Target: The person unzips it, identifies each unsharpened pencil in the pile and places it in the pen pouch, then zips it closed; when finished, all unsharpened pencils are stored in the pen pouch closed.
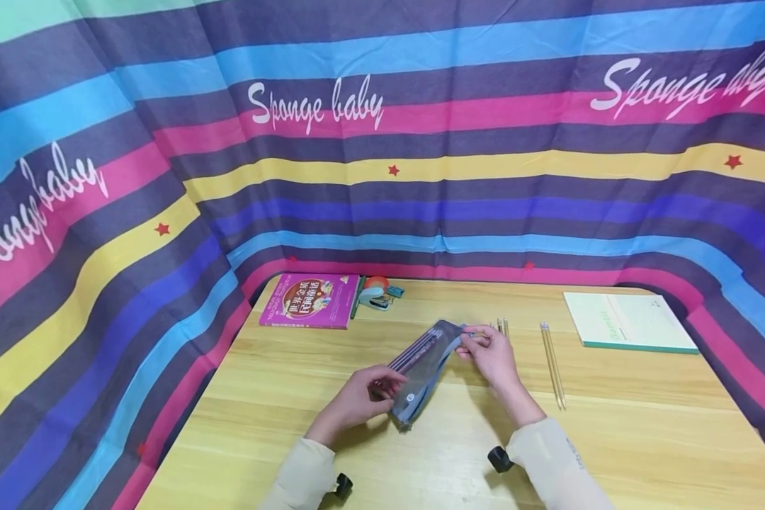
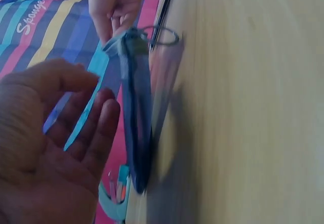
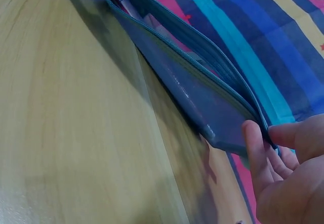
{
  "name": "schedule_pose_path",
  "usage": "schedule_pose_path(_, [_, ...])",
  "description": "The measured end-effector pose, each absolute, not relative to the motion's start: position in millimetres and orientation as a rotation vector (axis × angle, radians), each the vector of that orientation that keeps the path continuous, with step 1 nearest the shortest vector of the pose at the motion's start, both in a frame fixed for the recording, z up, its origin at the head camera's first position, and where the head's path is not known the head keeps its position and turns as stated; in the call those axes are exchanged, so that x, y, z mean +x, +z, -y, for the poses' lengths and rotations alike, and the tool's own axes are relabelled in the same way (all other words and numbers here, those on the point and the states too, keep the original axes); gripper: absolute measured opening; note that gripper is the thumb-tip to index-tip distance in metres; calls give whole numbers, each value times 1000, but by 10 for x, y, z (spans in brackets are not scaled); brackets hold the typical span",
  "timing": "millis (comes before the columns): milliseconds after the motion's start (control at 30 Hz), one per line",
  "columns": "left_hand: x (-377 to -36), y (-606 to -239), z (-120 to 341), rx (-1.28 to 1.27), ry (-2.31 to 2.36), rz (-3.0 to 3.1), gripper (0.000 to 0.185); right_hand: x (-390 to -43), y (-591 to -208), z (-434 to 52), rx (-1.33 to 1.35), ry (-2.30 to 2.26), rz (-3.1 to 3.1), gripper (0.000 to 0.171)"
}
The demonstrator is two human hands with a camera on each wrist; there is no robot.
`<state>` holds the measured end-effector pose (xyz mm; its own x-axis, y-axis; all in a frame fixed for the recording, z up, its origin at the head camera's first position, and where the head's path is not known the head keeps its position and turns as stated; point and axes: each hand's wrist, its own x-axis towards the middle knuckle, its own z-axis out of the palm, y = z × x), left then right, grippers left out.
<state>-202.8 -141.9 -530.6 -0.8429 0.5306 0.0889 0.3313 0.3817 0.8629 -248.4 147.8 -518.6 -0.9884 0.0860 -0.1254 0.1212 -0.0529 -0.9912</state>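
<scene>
Pencil case (image 1: 421, 368) pinched by right hand (image 1: 492, 354); left hand (image 1: 363, 397) seemingly relaxed beside it; backdrop (image 1: 421, 177) reads "Sponge baby".

A light wooden table (image 1: 644, 432) with a visible grain carries everything. A magenta paperback book (image 1: 310, 300) lies flat at its far left corner. Just right of that book sit a small teal stapler (image 1: 374, 300) and a round orange item (image 1: 376, 283), touching or nearly so. Well to the right of the book lie thin clear rods (image 1: 553, 365), and beyond them, at the far right corner, a pale green notebook (image 1: 627, 322).
</scene>
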Motion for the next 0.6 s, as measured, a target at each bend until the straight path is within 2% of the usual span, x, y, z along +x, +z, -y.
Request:
schedule_pose_path(267, [-1977,-5342,1551,913,1253,-2567,45,-2503,-5179,-1485,234,-2244,-2159,33])
schedule_pose_path(500, [-1999,-5430,1534,928,1199,-2713,25,-2496,-5185,-1493,246,-2238,-2150,35])
schedule_pose_path(600, [-1998,-5432,1547,890,1215,-2733,23,-2502,-5198,-1501,272,-2251,-2142,34])
